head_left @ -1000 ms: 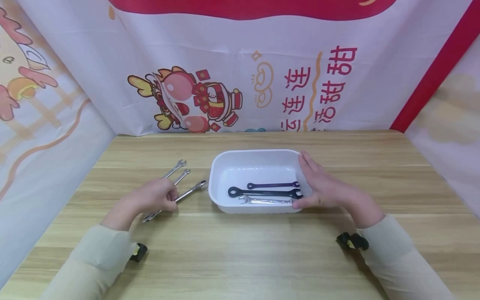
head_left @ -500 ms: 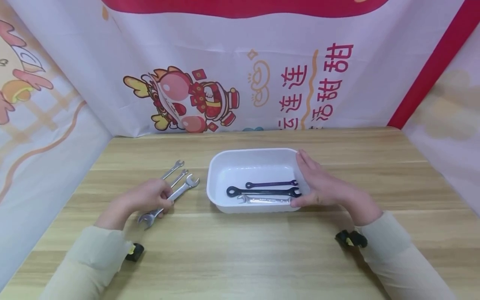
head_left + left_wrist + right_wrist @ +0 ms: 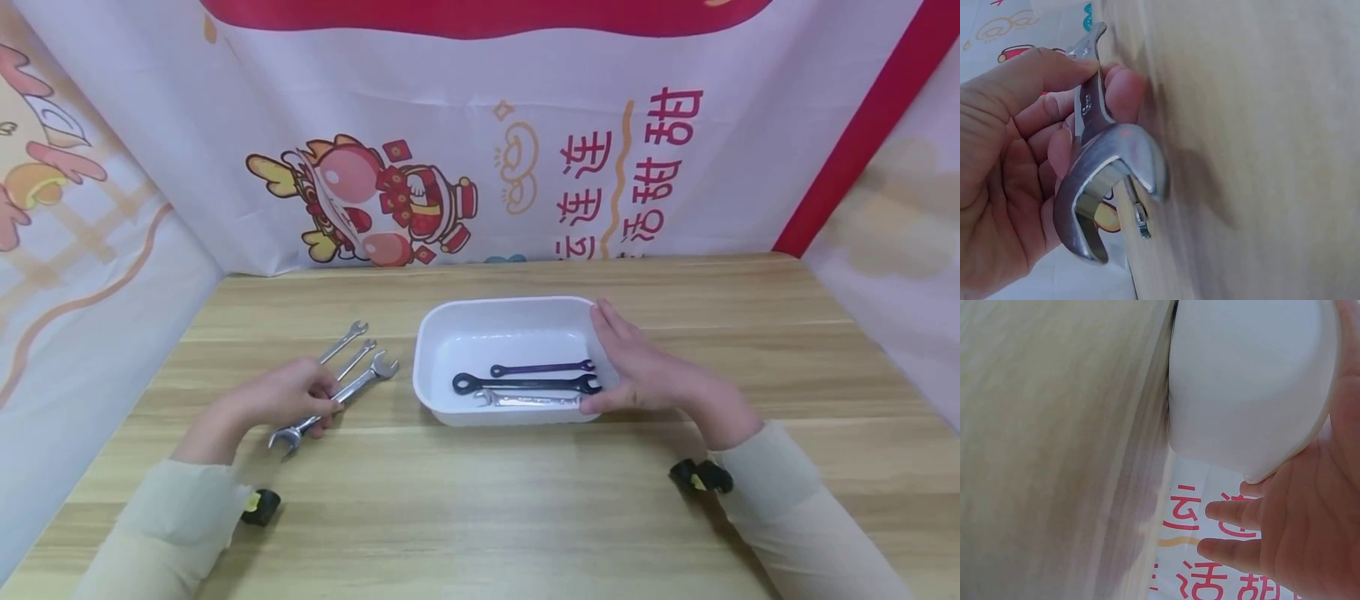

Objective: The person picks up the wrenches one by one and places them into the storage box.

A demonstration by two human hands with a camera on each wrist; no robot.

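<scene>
My left hand (image 3: pixel 288 396) pinches a large silver double open-end wrench (image 3: pixel 365 377) by its shank, thumb against curled fingers. The left wrist view shows the wide head of this open-end wrench (image 3: pixel 1141 156) close to the camera, over the wood. Just beyond that hand lie two slimmer silver wrenches, a farther one (image 3: pixel 347 339) and a nearer one (image 3: pixel 358 358), partly covered by the hand. My right hand (image 3: pixel 652 375) rests along the right end of a white plastic tub (image 3: pixel 517 310), thumb at the front rim. Its fingers extend nearly straight past the tub (image 3: pixel 1247 381) in the right wrist view.
Inside the tub lie a dark purple wrench (image 3: pixel 542 368), a black ratchet wrench (image 3: pixel 525 385) and a silver wrench (image 3: pixel 528 401), roughly parallel. A wooden table (image 3: pixel 480 517) carries everything. Printed cloth (image 3: pixel 480 150) hangs behind its far edge and at both sides.
The wrench in my left hand has turned from edge-on to show its broad open heads. That hand has drifted slightly left with it. My right hand stays against the tub.
</scene>
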